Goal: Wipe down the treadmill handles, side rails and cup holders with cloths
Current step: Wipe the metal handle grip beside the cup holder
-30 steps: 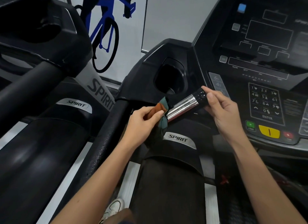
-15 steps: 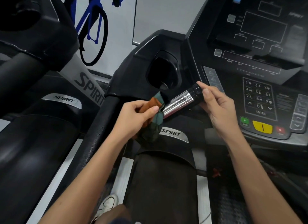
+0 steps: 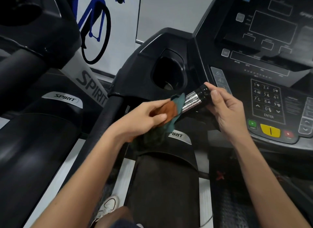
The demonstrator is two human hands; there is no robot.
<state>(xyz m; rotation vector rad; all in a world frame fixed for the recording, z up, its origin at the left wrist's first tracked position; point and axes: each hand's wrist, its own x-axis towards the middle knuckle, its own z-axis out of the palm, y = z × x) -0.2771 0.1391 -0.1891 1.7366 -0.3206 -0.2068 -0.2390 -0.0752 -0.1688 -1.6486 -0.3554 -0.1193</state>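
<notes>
Chrome, black-capped handle grip below the round black cup holder is steadied by the right hand pinching its cap while a teal-and-orange cloth, clutched in the left hand, is rubbed along it.

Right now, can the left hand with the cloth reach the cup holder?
Probably yes. The cup holder sits open just beyond the left hand and cloth, nothing covering it; the shiny handle lies off to the side.

SPIRIT on grey upright and silver badge, well left of fingers of left hand; "PIRIT" on nearer badge below them. Keypad right of fingers of right hand: 0–9, ENTER.
</notes>
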